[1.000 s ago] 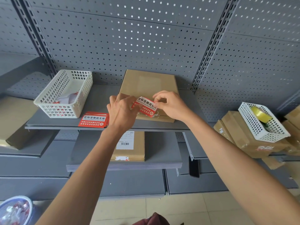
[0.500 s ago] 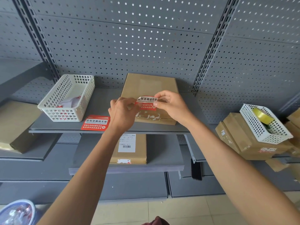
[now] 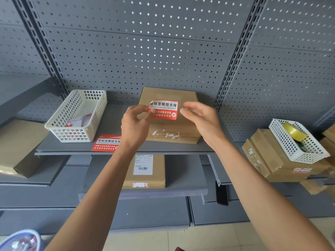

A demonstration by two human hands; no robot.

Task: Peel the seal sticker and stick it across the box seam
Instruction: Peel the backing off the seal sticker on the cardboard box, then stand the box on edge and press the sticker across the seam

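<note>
A flat brown cardboard box [image 3: 174, 127] lies on the grey shelf [image 3: 72, 147]. White scraps of torn label mark its front seam [image 3: 166, 135]. My left hand [image 3: 135, 126] pinches the left edge of a red and white seal sticker [image 3: 165, 110] and holds it up above the box. My right hand [image 3: 201, 120] hovers just right of the sticker, fingers apart, not touching it.
A stack of red seal stickers [image 3: 107, 143] lies on the shelf left of the box, beside a white basket [image 3: 78, 115]. A labelled box [image 3: 145, 171] rests on the lower shelf. More boxes and a basket with yellow tape [image 3: 297, 140] stand at right.
The sticker has been lifted up from near the box seam. My right hand has let go of its right edge; my left hand alone holds it now.
</note>
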